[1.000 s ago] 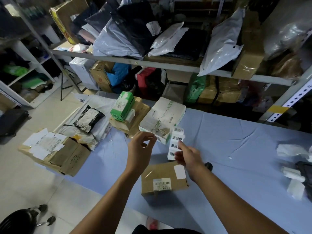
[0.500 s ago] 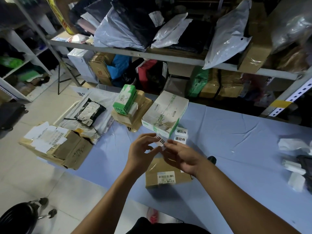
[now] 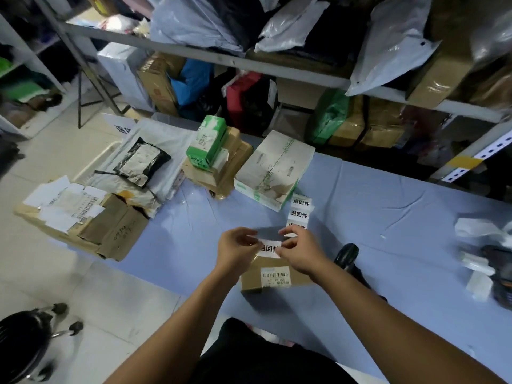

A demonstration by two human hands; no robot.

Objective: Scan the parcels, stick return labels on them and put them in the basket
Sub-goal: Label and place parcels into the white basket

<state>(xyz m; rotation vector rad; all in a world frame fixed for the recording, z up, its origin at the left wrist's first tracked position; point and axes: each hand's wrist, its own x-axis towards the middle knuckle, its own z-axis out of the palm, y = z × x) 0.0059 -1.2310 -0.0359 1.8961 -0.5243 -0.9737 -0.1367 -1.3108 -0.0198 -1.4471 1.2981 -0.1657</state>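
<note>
peeled one label (image 3: 268,248) off the strip (image 3: 299,212) since a moment back. pinched its ends, tight grip, with left hand (image 3: 235,253) and right hand (image 3: 302,253), just above the box (image 3: 274,275) on the desk (image 3: 388,217). sticking likely next.

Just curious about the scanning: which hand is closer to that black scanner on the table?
Right. The right hand sits just left of the black scanner; the left hand is farther left, across the label.
</note>
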